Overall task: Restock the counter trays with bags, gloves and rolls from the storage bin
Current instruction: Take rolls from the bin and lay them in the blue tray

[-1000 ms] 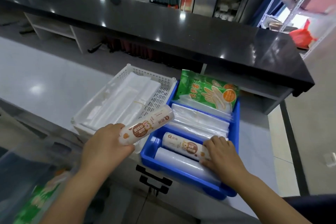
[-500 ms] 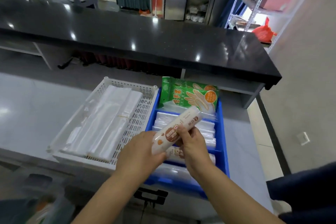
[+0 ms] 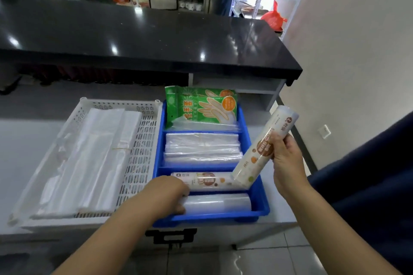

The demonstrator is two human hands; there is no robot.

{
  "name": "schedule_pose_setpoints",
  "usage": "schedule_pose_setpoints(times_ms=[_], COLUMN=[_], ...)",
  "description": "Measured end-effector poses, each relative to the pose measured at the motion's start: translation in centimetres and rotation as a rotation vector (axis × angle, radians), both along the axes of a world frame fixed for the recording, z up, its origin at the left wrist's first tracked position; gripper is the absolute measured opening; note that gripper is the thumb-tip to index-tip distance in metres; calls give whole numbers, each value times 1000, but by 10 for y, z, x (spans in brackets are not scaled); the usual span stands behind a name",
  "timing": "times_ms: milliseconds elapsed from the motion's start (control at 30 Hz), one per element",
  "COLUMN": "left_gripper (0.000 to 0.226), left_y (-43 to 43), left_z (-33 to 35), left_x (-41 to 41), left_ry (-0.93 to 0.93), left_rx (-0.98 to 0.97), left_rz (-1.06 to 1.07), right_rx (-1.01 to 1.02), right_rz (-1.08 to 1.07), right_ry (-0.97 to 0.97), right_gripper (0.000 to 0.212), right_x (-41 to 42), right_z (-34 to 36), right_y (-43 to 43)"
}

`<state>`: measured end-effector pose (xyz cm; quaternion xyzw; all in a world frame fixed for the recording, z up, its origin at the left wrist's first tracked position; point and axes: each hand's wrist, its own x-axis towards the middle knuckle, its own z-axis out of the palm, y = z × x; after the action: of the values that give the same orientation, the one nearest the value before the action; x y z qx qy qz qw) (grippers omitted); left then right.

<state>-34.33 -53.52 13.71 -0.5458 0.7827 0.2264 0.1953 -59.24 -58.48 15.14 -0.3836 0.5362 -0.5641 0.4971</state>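
Two rolls already lie in the near compartment of the blue tray [image 3: 260,204]: a printed roll [image 3: 207,181] and a clear roll [image 3: 218,204] in front of it. The right hand [image 3: 287,158] has its fingers clamped on a third roll [image 3: 263,147], held tilted over the tray's right edge and not yet set down. The left hand [image 3: 169,194] rests on the clear roll; whether its fingers grip it I cannot tell. Glove packs [image 3: 201,107], stacked bags [image 3: 202,147] and the white basket [image 3: 143,152] look stocked.

A glossy black countertop [image 3: 156,35] is running across the back; metal shelving [image 3: 252,0] is holding what may be a red bag [image 3: 273,18]; a wall socket [image 3: 325,131] is showing lower right.
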Motion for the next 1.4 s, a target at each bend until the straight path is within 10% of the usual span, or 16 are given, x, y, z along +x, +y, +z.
schedule_pose_setpoints(times_ms=[433, 767, 1067, 1400], left_gripper=[39, 43, 34, 35], left_y=[4, 29, 42, 37], left_z=[21, 82, 81, 59], left_x=[21, 98, 137, 98], left_ry=[241, 644, 611, 752], left_rx=[-438, -767, -992, -795], left_rz=[-64, 310, 622, 594], right_rx=[-26, -85, -296, -330], right_rz=[63, 765, 1001, 720], right_ry=[186, 816, 1420, 1208], right_gripper=[19, 30, 42, 23], right_x=[-7, 44, 72, 62], right_z=[7, 16, -26, -22], right_y=[8, 13, 28, 25])
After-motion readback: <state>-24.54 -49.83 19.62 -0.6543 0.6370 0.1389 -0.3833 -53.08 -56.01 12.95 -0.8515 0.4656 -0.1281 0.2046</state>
